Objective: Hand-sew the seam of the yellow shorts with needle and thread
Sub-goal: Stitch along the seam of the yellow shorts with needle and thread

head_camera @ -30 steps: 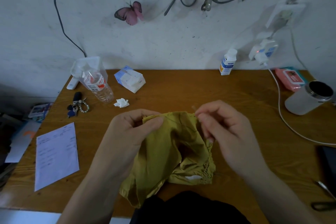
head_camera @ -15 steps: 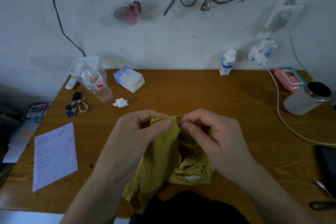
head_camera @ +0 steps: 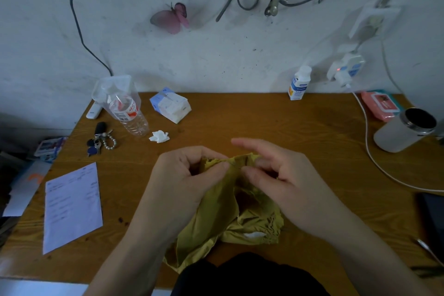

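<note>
Since earlier, right hand (head_camera: 288,182) closed toward left hand (head_camera: 189,180), both pinching shorts (head_camera: 216,214) at frame centre; needle unseen, a slack grip risks pricking or crooked stitches.

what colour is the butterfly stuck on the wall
Pink. The butterfly on the wall shows in the head view, the only view.

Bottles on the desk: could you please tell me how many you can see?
2. A clear plastic water bottle stands at the back left, near the keys. A small white bottle stands against the wall at the back right. Others may lie outside the frame.
</note>
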Demonstrator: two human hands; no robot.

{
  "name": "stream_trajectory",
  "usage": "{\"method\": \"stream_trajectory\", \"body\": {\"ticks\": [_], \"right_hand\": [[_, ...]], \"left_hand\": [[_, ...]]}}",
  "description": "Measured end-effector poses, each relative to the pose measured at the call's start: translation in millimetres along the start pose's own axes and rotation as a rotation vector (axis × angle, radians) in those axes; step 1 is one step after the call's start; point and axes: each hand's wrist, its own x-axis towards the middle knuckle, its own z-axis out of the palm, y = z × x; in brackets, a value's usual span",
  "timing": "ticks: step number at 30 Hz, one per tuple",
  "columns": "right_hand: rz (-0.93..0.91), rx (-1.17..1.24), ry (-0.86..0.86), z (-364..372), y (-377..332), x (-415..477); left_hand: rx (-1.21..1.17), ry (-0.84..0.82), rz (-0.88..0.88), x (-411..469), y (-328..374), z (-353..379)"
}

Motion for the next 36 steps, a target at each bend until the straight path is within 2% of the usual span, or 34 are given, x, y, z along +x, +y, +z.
{"method": "stream_trajectory", "body": {"ticks": [2, 8, 14, 19, 26, 30, 36], "right_hand": [[0.022, 0.024, -0.025, -2, -2, 0], [-0.022, -0.037, 0.112, 4, -5, -2], [-0.022, -0.236, 0.199, 8, -9, -4], [-0.017, -0.369, 0.213, 13, -13, -5], [0.031, -0.06, 0.18, 1, -8, -4], [0.029, -0.015, 0.174, -2, -7, -7], [0.07, 0.1, 0.119, -4, -9, -7]], "left_hand": [[0.022, 0.005, 0.02, -1, 0, 0], [0.079, 0.141, 0.045, -1, -2, 7], [0.252, 0.25, 0.164, -6, -2, 21], [0.22, 0.24, 0.185, -10, 0, 29], [0.035, 0.133, 0.068, -2, 2, 18], [-0.107, 0.031, -0.044, 0, 5, 12], [-0.215, 0.009, -0.129, 4, 6, 7]]}}
